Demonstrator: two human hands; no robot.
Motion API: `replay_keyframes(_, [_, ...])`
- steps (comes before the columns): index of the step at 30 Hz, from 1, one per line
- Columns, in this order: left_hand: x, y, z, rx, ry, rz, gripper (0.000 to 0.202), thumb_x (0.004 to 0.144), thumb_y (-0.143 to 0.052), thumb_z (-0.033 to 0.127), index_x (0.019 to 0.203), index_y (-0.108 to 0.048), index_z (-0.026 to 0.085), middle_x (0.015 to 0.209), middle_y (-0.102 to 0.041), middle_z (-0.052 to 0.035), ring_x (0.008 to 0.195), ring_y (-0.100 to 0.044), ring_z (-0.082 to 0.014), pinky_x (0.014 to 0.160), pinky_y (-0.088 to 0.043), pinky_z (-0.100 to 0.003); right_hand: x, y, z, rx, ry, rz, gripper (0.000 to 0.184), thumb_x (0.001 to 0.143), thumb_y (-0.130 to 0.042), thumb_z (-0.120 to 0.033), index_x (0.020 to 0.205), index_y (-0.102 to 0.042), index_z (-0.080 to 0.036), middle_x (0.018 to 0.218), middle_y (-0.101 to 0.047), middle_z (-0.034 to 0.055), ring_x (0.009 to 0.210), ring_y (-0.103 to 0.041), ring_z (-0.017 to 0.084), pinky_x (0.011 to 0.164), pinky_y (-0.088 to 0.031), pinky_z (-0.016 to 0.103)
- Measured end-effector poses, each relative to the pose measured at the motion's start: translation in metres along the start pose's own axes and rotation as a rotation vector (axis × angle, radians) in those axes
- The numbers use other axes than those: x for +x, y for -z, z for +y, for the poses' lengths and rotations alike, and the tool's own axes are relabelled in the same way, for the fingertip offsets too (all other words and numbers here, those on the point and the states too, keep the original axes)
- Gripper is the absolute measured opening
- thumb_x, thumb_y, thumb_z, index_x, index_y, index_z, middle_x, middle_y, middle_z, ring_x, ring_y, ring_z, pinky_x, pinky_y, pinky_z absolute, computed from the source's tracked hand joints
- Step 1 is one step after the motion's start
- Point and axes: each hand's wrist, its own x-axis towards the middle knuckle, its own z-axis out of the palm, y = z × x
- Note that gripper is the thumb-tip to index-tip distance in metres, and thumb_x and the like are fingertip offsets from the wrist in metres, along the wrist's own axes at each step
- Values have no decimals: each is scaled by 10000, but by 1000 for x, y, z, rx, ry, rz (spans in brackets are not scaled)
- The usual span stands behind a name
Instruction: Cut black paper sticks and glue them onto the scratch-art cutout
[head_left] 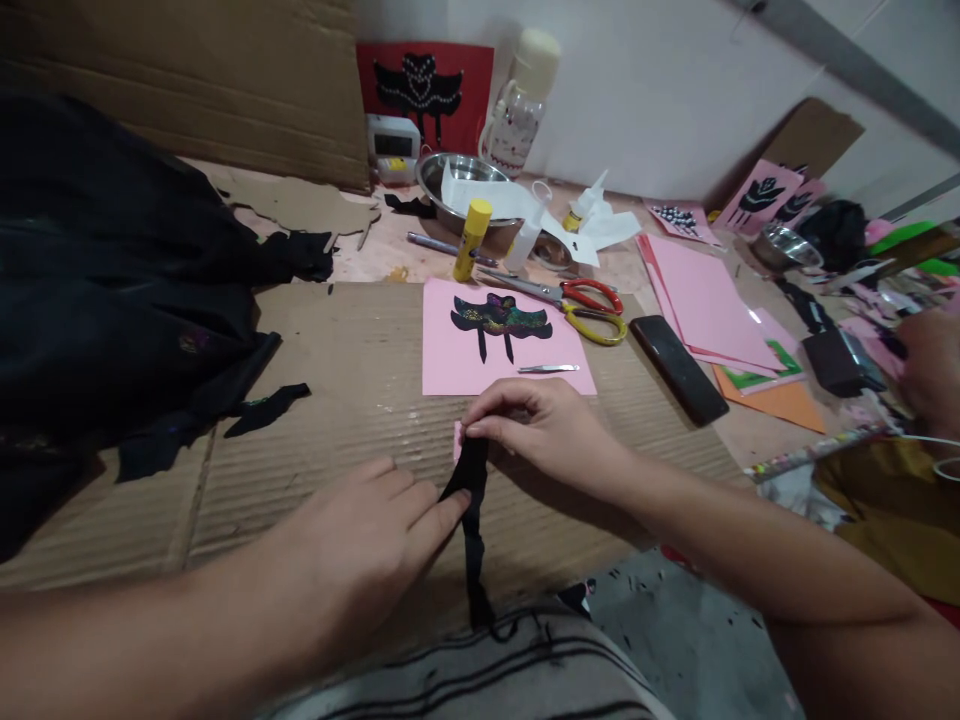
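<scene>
A long, ragged black fabric strip (475, 540) hangs over the near edge of the cardboard toward my lap. My left hand (375, 525) lies low over the cardboard, its fingers curled and its thumb pressing on the strip. At the strip's upper end, my right hand (536, 430) pinches the fabric between thumb and fingertips. A small pink paper piece (457, 440) shows beside that pinch, partly covered by the black fabric. Just beyond lies a pink card (442, 370) bearing a black cut-out shape (501, 316) with shiny patches. Tweezers (549, 369) rest on the card.
Red-and-yellow-handled scissors (592, 305), a glue stick (472, 240) and a glue bottle (528, 235) sit behind the card. To the right are a phone (679, 370) and pink sheets (709, 300). Black fabric (127, 300) heaps at left. Another person's hand (934, 370) is far right.
</scene>
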Motion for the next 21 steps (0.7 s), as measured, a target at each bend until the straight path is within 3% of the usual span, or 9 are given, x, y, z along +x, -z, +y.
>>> replay_keyframes(8, [10, 5, -2, 64, 18, 53, 554, 801, -562, 23, 1338, -652, 125, 875, -766, -26, 699, -670, -239, 694, -452, -422, 15, 2, 8, -160, 185, -10, 179, 960, -790, -24, 899, -825, -188, 919, -842, 7, 843, -763, 145, 808, -574, 247])
replay_keyframes(14, [12, 13, -3, 23, 58, 44, 571, 752, -640, 131, 1322, -654, 160, 942, -778, -35, 742, -694, -253, 704, -503, -416, 23, 0, 23, -280, 357, -7, 129, 1008, -777, -82, 930, -806, -180, 931, -815, 44, 899, -734, 189, 861, -563, 305])
replay_keyframes(18, [9, 1, -2, 108, 92, 121, 469, 868, -649, 97, 1321, -668, 219, 966, -813, 10, 767, -726, -212, 726, -529, -360, 22, -6, 29, -342, 448, 26, 108, 1032, -770, -125, 938, -794, -171, 917, -802, 60, 889, -723, 199, 845, -562, 305])
replay_keyframes(20, [9, -11, -5, 182, 95, 293, 272, 981, -617, 119, 1190, -700, 271, 790, -767, 61, 633, -672, -188, 668, -498, -336, 23, -9, 32, -382, 503, 50, 111, 1032, -776, -146, 923, -786, -170, 881, -789, 55, 849, -719, 193, 800, -562, 286])
replay_keyframes(21, [10, -17, -8, 194, 81, 301, 211, 1038, -612, 176, 1200, -701, 278, 821, -781, 56, 677, -700, -186, 692, -512, -326, 23, -10, 34, -408, 521, 62, 101, 1027, -782, -150, 927, -786, -169, 880, -783, 57, 842, -718, 194, 779, -561, 279])
